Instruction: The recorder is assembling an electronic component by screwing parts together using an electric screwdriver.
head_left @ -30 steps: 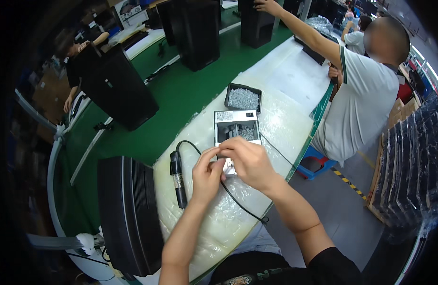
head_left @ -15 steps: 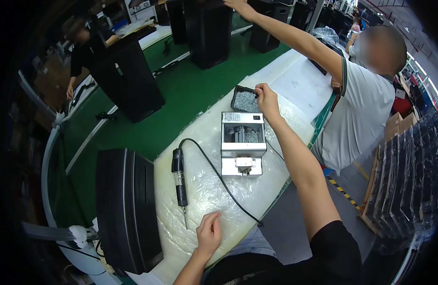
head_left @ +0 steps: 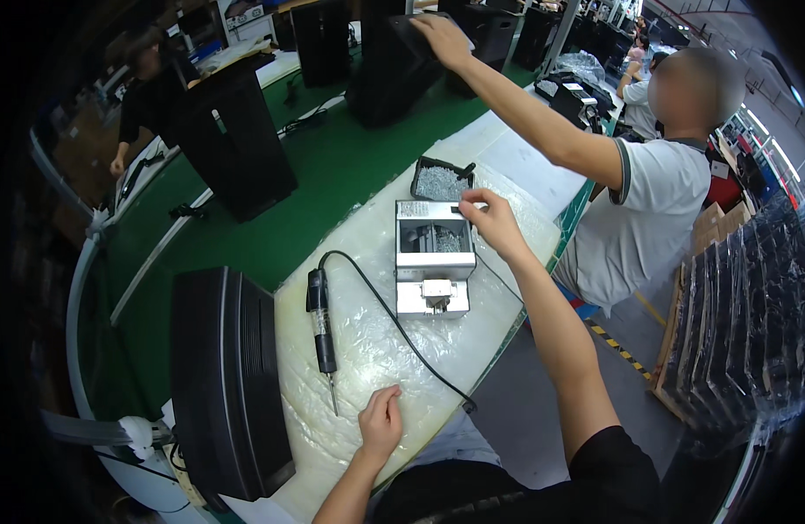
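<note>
My right hand (head_left: 496, 224) is at the top right corner of a grey screw feeder (head_left: 435, 259), its fingertips at the small black switch there and nothing held. Screws lie in the feeder's open hopper. Just behind stands a black tray (head_left: 415, 185) full of small silver screws, a short black piece (head_left: 466, 171) at its right rim. My left hand (head_left: 381, 425) rests loosely closed at the table's near edge, seemingly with nothing in it. Left of the feeder lies a black electric screwdriver (head_left: 320, 321), its bit toward me, closest to my left hand.
A black case (head_left: 223, 384) stands at the left. Film covers the table (head_left: 368, 341); a black cable (head_left: 394, 319) crosses it. Beyond runs a green conveyor (head_left: 324, 175) with tall black cases. At the right a co-worker (head_left: 638, 210) reaches across to one case (head_left: 394, 74).
My right hand has left the screw tray and come nearer, to the feeder's corner. My left hand has stayed put. The co-worker's case has tilted.
</note>
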`<state>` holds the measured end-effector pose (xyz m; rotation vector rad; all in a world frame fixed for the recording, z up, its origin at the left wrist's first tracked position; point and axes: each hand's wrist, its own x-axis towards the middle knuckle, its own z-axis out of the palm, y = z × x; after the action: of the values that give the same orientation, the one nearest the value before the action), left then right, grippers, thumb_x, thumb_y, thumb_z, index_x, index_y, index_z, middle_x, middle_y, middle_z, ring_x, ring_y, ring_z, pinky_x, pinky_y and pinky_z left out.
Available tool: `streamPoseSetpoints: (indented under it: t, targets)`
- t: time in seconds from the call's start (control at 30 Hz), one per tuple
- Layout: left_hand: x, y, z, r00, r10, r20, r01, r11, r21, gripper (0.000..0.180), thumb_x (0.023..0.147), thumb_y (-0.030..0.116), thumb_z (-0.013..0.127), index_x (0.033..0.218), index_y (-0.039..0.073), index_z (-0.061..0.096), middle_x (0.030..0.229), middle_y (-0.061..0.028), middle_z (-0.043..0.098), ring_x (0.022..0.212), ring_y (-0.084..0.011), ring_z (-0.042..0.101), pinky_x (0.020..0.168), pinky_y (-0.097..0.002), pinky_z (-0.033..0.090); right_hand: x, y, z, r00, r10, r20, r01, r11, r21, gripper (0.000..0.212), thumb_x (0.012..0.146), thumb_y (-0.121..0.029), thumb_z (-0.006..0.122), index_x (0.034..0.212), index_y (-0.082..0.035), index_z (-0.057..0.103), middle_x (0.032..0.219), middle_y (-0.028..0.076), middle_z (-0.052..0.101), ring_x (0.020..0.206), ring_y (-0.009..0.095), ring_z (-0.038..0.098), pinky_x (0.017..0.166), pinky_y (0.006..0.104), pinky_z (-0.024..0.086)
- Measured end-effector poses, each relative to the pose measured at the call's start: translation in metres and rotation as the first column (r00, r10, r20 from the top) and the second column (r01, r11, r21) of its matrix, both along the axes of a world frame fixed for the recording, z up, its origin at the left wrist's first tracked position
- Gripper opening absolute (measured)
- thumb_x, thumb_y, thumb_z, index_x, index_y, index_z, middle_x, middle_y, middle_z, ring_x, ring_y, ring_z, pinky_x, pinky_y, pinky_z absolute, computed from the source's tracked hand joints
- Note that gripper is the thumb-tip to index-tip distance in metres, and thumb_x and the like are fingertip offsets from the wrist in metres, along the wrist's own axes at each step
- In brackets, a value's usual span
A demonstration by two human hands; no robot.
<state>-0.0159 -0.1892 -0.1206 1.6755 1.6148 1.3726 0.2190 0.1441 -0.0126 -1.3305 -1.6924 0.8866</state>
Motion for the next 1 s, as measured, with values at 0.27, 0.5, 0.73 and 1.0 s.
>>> streamPoseSetpoints:
  t: [0.27,0.5,0.73,1.0]
  targets:
    - [-0.001,-0.005,-0.003,1.000,0.010,0.019,-0.010,1.000,-0.023,0.018,0.096,-0.008,0.058,0.110,-0.005,0.068,0.097,-0.0171,0.072,0.078,-0.0225,0.071,0.065,-0.0287,0.054,-0.002,0.001,-0.008,0.949,-0.068,-0.307,0.012,0.983,-0.184,0.039,0.095,-0.020,0.068,0.128,0.001,0.062,0.107,0.009,0.070,0.084,0.014,0.064,0.057,0.0278,0.052]
    - [0.000,-0.007,0.006,1.000,0.003,0.023,-0.002,0.999,-0.041,0.019,0.094,-0.009,0.059,0.109,-0.004,0.068,0.099,-0.0192,0.073,0.085,-0.0310,0.074,0.071,-0.0343,0.058,-0.002,-0.063,-0.027,0.841,-0.355,-0.408,0.407,0.912,0.047,0.031,0.106,-0.023,0.057,0.124,0.002,0.061,0.104,0.011,0.067,0.067,0.011,0.058,0.055,0.0260,0.046]
    - [-0.002,-0.008,0.006,1.000,-0.022,-0.001,0.022,1.000,0.006,0.019,0.093,-0.010,0.058,0.107,-0.003,0.068,0.099,-0.0185,0.072,0.085,-0.0317,0.074,0.072,-0.0348,0.058,-0.015,-0.202,-0.002,0.313,-0.086,-0.946,-0.010,0.996,-0.094,0.055,0.112,-0.051,0.032,0.092,-0.005,0.056,0.067,0.006,0.053,0.052,0.014,0.042,0.077,0.0398,0.050]
    - [-0.026,-0.048,0.008,0.997,0.037,0.067,-0.032,0.996,-0.078,0.020,0.093,-0.010,0.057,0.107,-0.004,0.068,0.098,-0.0186,0.072,0.085,-0.0305,0.073,0.074,-0.0338,0.057,-0.047,-0.299,0.185,-0.402,0.590,-0.700,-0.395,0.578,0.714,0.069,0.109,-0.059,0.017,0.075,-0.009,0.049,0.050,0.003,0.041,0.039,0.014,0.035,0.066,0.0528,0.051]
